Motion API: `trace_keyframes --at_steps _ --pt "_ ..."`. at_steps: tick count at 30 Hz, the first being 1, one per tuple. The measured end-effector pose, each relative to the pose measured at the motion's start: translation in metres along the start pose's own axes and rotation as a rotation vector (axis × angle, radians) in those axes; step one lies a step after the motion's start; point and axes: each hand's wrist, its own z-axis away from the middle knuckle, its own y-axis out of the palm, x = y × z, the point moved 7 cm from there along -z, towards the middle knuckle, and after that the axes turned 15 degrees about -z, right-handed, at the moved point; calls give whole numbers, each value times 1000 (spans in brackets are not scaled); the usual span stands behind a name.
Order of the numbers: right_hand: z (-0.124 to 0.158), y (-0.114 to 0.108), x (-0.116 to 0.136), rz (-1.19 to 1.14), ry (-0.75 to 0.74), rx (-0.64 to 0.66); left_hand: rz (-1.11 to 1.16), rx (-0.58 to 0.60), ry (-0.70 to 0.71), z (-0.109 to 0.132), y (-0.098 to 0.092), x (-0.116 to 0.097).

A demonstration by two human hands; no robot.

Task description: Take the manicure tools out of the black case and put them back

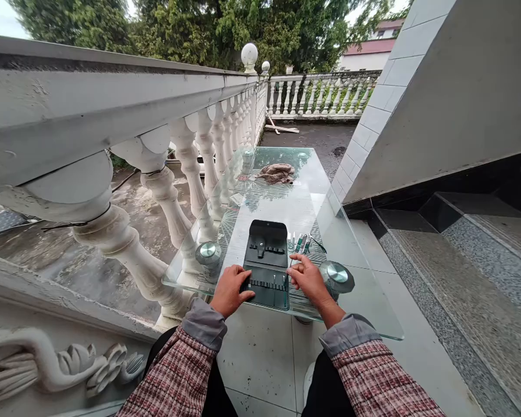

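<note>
While you sit at the glass tabletop (pixel 286 200), the black tool case (pixel 267 255) lies open at its near edge, between your hands.
Head view: your left hand (pixel 231 289) rests palm-down on the case's left edge, fingers loosely curled. Your right hand (pixel 308 279) hovers at the right edge with fingertips drawn together, and you cannot tell whether it pinches anything. Most slots look unfilled, and several small tools (pixel 301 243) lie loose just right of the case, so the work seems partway. A metal disc (pixel 337 273) crowds your right wrist, the balustrade (pixel 173 191) hems the left, and there is open glass beyond, up to the cloth (pixel 278 172).
</note>
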Motion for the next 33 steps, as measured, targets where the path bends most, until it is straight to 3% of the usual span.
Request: trace_keyframes --at_steps 5,12,21,28,33 --pt "-3 4 0 97 -44 -22 -2 7 6 1 1 0" --pt "-5 10 2 229 -119 46 -10 10 4 0 4 1" --pt "-7 8 12 595 -311 49 -31 20 6 0 5 1" --pt "0 21 10 756 -321 248 -44 42 6 -1 5 1" --pt "2 20 10 770 -331 253 -50 48 5 -2 5 1"
